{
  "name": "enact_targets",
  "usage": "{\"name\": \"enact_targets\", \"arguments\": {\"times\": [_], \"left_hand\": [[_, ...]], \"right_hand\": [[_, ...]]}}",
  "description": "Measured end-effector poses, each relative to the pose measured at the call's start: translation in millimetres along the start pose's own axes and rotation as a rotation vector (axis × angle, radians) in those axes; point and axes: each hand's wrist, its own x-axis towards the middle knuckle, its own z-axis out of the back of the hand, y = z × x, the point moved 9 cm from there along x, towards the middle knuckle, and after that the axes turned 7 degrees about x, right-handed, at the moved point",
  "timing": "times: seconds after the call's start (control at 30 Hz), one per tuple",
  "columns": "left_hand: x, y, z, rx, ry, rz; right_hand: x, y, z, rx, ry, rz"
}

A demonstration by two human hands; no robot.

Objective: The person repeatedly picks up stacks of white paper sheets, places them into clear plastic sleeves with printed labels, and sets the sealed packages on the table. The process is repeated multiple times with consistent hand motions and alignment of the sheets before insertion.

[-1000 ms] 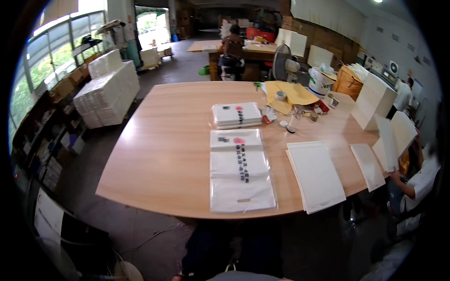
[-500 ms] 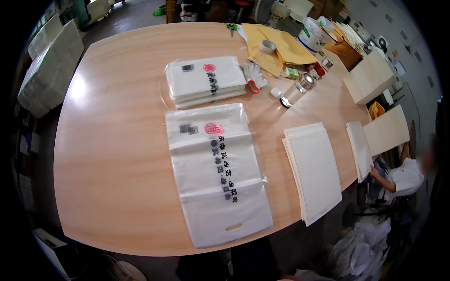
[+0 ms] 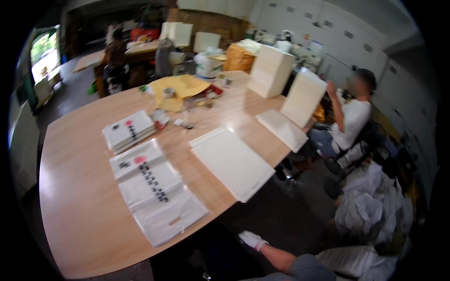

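My right hand point(image 3: 253, 240), in a white glove, is below the table's front edge, its forearm entering from the lower right. Its blurred fingers look stretched out, with nothing visible in them. My left hand is out of sight. On the table, nearest the front edge, lies a flat white plastic bag point(image 3: 135, 192) with red and black print and a cut-out handle. Behind it sits a stack of similar folded bags point(image 3: 117, 133). To the right, a few large white sheets point(image 3: 229, 164) lie with their corner over the table edge.
A seated co-worker point(image 3: 355, 114) at the right has one hand raised beside an upright pale board point(image 3: 304, 96). Yellow envelopes point(image 3: 185, 83), a tape roll point(image 3: 168, 92), a glove point(image 3: 161, 117) and a bucket point(image 3: 207, 66) are at the back. Crumpled plastic point(image 3: 375, 201) heaps on the floor.
My view has swung to the right and up, so the table things sit further left. My right hand has come into view. The co-worker's hand has risen from the low white stack.
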Motion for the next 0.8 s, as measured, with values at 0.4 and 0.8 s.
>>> {"name": "enact_targets", "arguments": {"times": [0.4, 0.8], "left_hand": [[135.0, -286.7, 115.5, -0.156, 0.228, 0.337], [157.1, -260.4, 90.7, -0.095, 0.339, 0.411]], "right_hand": [[150.3, 176.8, 134.1, 0.476, -0.407, 0.154], [210.2, 247.3, 102.1, 0.307, -0.124, 0.167]]}}
